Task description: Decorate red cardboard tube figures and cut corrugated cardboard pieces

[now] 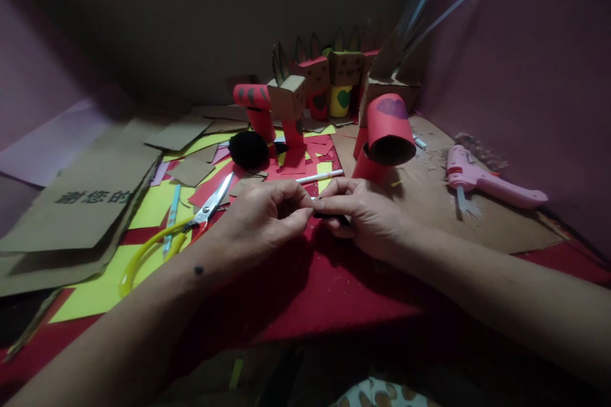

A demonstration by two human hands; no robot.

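Note:
My left hand [272, 213] and my right hand [363, 213] meet over the front of the red table top [315, 292]. The right fingers close around a small dark piece [331, 217], whose kind I cannot make out. With thumb and forefinger pinched, the left hand touches the right fingertips; whatever it grips is hidden. Just beyond the hands lies a thin white stick [319, 176]. Scissors with yellow handles [209, 208] rest beside the left forearm. Behind the right hand stands a red paper-tube figure [389, 121] with a cardboard part.
A pink glue gun [496, 181] sits on a cardboard sheet [477, 222] at right. Behind are a red tube animal with a cardboard head [286, 98] and several similar figures. A black round fuzzy thing [249, 150], a pen [172, 213], paper scraps and cardboard [71, 184] cover the left.

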